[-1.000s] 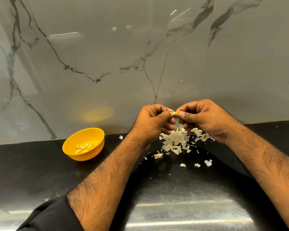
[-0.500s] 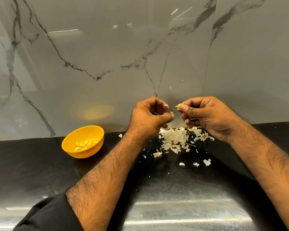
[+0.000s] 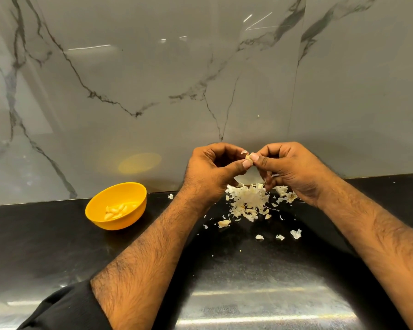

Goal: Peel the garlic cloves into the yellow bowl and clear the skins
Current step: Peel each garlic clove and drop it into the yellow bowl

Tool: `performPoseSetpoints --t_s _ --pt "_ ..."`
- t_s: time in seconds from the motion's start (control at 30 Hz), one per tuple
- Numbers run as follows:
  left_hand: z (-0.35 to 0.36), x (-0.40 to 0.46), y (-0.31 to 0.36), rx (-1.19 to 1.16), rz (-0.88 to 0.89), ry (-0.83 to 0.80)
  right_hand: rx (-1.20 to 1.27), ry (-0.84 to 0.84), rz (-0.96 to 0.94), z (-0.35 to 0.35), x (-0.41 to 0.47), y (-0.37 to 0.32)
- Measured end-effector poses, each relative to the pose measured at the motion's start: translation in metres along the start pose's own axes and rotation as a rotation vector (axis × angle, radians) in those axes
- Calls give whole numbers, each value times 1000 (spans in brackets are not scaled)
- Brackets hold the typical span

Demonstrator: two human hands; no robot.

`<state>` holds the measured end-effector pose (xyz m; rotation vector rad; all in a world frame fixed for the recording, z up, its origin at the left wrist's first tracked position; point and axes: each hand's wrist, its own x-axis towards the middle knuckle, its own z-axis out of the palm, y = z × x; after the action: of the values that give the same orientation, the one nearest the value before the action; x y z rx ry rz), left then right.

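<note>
Both hands are meeting in mid-air above the black counter (image 3: 45, 246), right in front of the marbled wall (image 3: 153, 79). The left hand (image 3: 212, 172) and the right hand (image 3: 293, 170) are pinching one small garlic clove (image 3: 248, 157) between thumb tips and fingertips, both hands closed on it from opposite sides, knuckles up. How much skin is left on that clove is too small to tell.

Directly below the hands, the pile of skins (image 3: 247, 202) is lying on the counter close to the wall edge, with loose flakes scattered toward the near side: one bigger piece (image 3: 224, 223) to the left of the spread, three small scraps (image 3: 280, 236) nearer the camera, a single flake (image 3: 170, 196) off by the wall.

The yellow bowl (image 3: 129, 222) is sitting well to the left of the hands, near the wall, holding a cluster of peeled cloves (image 3: 116, 211) at its bottom. Its yellow glow is reflecting on the wall behind.

No writing, brand or label is showing anywhere, not on the bowl, counter or wall.

Room to move: bare counter is stretching between bowl and skins, crossed only by the left forearm, and more bare surface is running left of the bowl. A black sleeve (image 3: 67, 308) is bunching at the left elbow, bottom edge of view. The counter's back edge is meeting the wall just behind the skins.
</note>
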<state>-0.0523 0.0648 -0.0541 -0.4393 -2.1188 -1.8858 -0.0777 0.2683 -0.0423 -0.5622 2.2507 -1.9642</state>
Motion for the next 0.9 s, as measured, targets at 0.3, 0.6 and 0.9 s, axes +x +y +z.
performPoseSetpoints --t_s 0.3,0.6,0.9 --pt "-1 1 -3 143 31 45 -93 13 -90 -1 -3 -4" --pt "-3 1 -1 455 163 56 -275 23 -112 0 -3 -5" --pt "-2 0 -3 408 189 -11 -362 31 -134 1 -1 -3"
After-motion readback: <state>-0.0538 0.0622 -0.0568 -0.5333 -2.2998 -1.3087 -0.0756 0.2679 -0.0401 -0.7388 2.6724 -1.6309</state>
